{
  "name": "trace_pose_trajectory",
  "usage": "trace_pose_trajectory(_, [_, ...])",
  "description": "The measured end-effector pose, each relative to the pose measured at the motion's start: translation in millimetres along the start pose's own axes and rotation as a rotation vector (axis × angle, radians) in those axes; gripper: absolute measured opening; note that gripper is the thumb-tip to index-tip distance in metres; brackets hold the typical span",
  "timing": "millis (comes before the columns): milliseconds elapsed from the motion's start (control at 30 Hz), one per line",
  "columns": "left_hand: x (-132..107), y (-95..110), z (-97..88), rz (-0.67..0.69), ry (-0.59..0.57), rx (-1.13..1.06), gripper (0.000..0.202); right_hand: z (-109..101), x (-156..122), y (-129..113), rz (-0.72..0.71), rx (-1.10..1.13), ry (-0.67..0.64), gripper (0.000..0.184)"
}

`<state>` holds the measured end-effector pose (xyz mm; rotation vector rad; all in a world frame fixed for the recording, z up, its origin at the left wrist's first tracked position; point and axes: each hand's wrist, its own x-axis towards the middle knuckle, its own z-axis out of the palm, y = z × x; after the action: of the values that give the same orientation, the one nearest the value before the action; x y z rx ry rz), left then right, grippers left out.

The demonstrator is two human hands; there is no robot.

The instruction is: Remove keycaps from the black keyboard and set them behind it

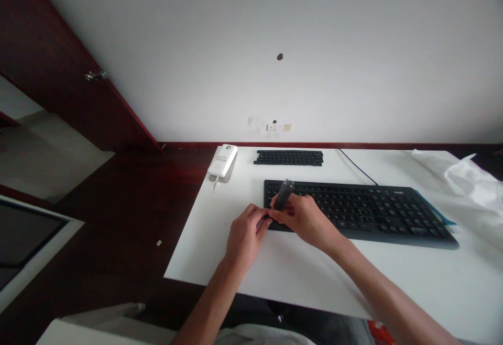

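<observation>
A black full-size keyboard (377,211) lies on the white table. At its front left corner, my right hand (304,216) is closed round a dark grey stick-like tool (283,194). The tool leans with its blocky upper end pointing up, and its lower end is hidden by my fingers. Right beside it, my left hand (247,232) has its thumb and fingers pinched together at the keyboard's left edge. Whatever is between those fingertips is too small and dark to make out. Both hands' fingertips nearly meet and cover that corner's keys.
Behind the keyboard, black keycaps (288,157) lie in close rows on the table (220,251). A white power bank (223,160) with a short cable sits at the back left. A dark cable (357,167) runs off the back; crumpled white sheeting (471,177) lies at right.
</observation>
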<state>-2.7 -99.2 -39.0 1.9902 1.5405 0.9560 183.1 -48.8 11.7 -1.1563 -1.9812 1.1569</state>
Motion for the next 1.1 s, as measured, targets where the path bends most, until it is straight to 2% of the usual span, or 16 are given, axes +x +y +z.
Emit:
trace_pose_trajectory(167, [0, -2, 1.0, -0.014, -0.006, -0.03, 0.021, -3, 9, 6, 0.048, -0.004, -0.024, 0.01])
trace_pose_trajectory(333, [1, -4, 3.3, -0.006, 0.006, -0.002, 0.019, -2, 16, 21, 0.153, 0.142, 0.011, 0.015])
trace_pose_trajectory(500, [2, -1, 2.0, 0.02, -0.004, 0.052, 0.018, -3, 17, 19, 0.13, 0.136, -0.022, 0.016])
trace_pose_trajectory(633, [1, 3, -0.1, 0.033, -0.017, 0.099, 0.018, 2, 6, 9, 0.053, 0.041, 0.024, 0.011])
trace_pose_trajectory(767, [1, 6, 0.4, 0.039, -0.022, 0.152, 0.019, 14, -14, 8, 0.05, 0.086, 0.106, 0.013])
trace_pose_trajectory(933, [1, 4, 1.7, 0.075, -0.019, 0.161, 0.022, 27, -36, 12, -0.089, -0.014, 0.17, 0.009])
trace_pose_trajectory(1000, [1, 2, 1.5, 0.078, -0.018, 0.12, 0.02, 28, -37, 14, -0.08, -0.009, 0.182, 0.009])
trace_pose_trajectory(1100, [1, -1, 0.9, 0.056, -0.019, 0.046, 0.02, 26, -30, 18, 0.024, 0.106, 0.204, 0.015])
